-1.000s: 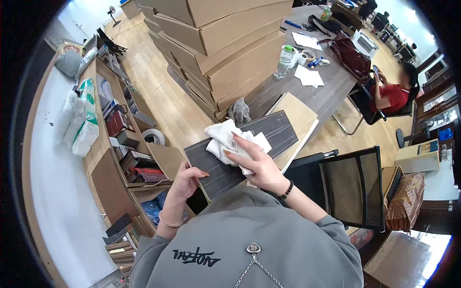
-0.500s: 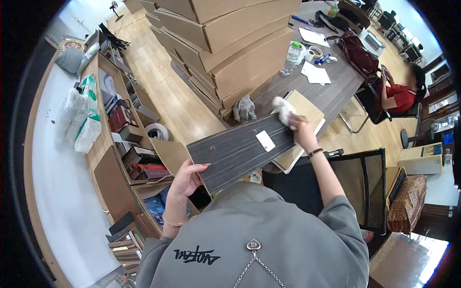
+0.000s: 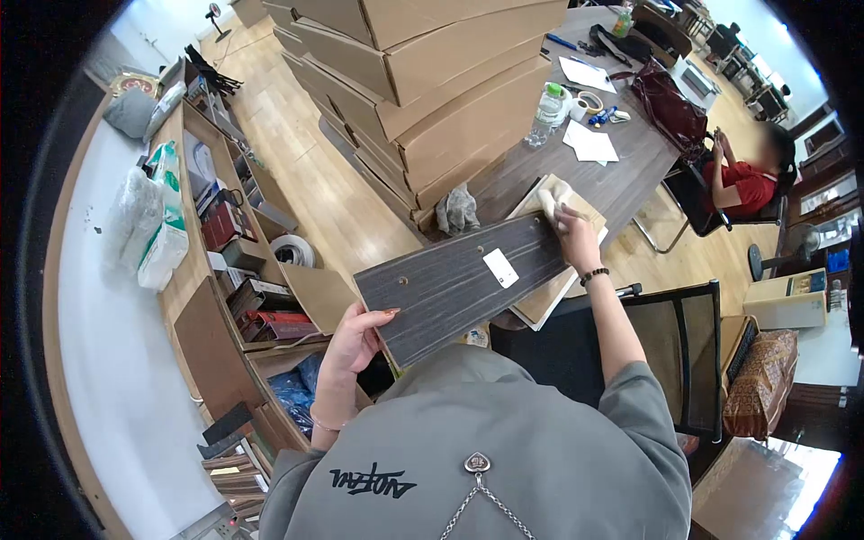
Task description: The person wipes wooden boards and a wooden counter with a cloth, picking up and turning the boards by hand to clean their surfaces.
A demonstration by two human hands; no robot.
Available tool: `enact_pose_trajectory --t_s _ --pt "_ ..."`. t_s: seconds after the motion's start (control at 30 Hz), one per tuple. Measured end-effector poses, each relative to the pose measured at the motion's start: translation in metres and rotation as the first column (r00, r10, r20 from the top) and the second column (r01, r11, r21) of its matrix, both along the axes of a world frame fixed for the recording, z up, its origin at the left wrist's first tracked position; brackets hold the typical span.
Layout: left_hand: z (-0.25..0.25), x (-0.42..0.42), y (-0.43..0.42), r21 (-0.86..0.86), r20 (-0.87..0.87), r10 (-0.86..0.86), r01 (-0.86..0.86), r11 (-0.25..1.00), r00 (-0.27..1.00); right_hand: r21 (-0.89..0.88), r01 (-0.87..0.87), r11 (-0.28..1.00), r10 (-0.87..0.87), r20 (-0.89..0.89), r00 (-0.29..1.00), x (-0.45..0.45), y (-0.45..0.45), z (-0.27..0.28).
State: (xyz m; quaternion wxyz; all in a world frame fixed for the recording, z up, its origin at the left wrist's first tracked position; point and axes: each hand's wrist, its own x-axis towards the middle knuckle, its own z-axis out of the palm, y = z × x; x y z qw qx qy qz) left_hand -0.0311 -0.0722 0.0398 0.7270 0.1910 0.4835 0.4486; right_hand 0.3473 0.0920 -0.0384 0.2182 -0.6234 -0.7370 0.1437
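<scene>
A dark wood-grain board (image 3: 450, 292) with small round holes and a white label (image 3: 501, 268) is held tilted in front of my torso. My left hand (image 3: 354, 340) grips its left end, thumb on top and fingers underneath. At the far right end, my right hand (image 3: 578, 239) is closed on a white cloth (image 3: 553, 196), pressed near the board's edge. Under that end lie flat cream-coloured boards or folders (image 3: 589, 214) at the table's corner. A grey crumpled cloth or bag (image 3: 457, 211) sits just beyond the board.
Stacked cardboard boxes (image 3: 468, 117) rise ahead. On the table (image 3: 643, 166) are a plastic bottle (image 3: 545, 115), tape, papers (image 3: 591, 142) and a maroon bag (image 3: 668, 108). A person in red (image 3: 751, 184) sits at the right. A mesh chair (image 3: 661, 351) stands beside me; open shelves (image 3: 238, 234) line the left.
My right hand and the cloth have shifted slightly right and towards the board's end edge. The board has moved a little with my left hand, which keeps its grip.
</scene>
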Motion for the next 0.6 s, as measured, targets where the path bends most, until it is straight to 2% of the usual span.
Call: enact_pose_trajectory --t_s 0.07,0.1,0.13,0.2,0.23,0.3,0.37,0.43,0.47,0.57,0.6 --pt "0.003 0.003 0.001 -0.006 0.021 0.026 -0.026 1.000 0.999 0.170 -0.028 0.985 0.063 -0.204 0.977 -0.040 -0.018 0.032" --pt "0.008 0.006 0.002 -0.013 0.038 0.041 -0.040 0.999 0.998 0.073 -0.088 0.993 0.110 -0.391 0.914 -0.076 -0.042 0.055" --pt "0.012 0.009 0.004 -0.015 0.055 0.052 -0.051 0.999 0.997 0.253 -0.294 0.922 0.364 -0.301 0.881 -0.103 -0.071 0.076" --pt "0.019 0.016 0.006 0.022 0.012 0.041 -0.041 0.999 0.999 0.268 -0.669 0.693 0.711 -0.098 0.697 -0.129 -0.108 0.097" --pt "0.022 0.020 0.005 0.058 -0.028 0.032 -0.031 0.998 0.999 0.268 -0.665 0.697 0.707 -0.100 0.700 -0.124 -0.108 0.090" --pt "0.022 0.022 0.006 0.102 -0.061 0.027 -0.020 0.995 0.998 0.219 -0.446 0.868 0.490 -0.233 0.840 -0.092 -0.098 0.060" --pt "0.019 0.023 0.003 0.118 -0.090 0.033 -0.023 0.993 0.995 0.096 -0.121 0.988 0.139 -0.222 0.965 -0.037 -0.079 0.012" --pt "0.020 0.022 0.008 0.146 -0.100 0.037 -0.022 0.989 0.994 -0.089 0.140 0.986 -0.151 -0.141 0.978 0.005 -0.069 -0.001" --pt "0.021 0.022 0.010 0.117 -0.105 0.036 -0.024 0.993 0.994 -0.082 0.138 0.987 -0.148 -0.137 0.979 0.007 -0.068 -0.004" --pt "0.026 0.024 0.009 0.043 -0.116 0.033 -0.028 0.999 0.993 0.061 0.112 0.992 -0.072 -0.456 0.887 -0.046 -0.084 0.049" --pt "0.031 0.029 0.010 0.063 -0.129 0.039 -0.031 0.998 0.991 0.128 -0.106 0.986 0.147 -0.377 0.914 -0.068 -0.097 0.065"
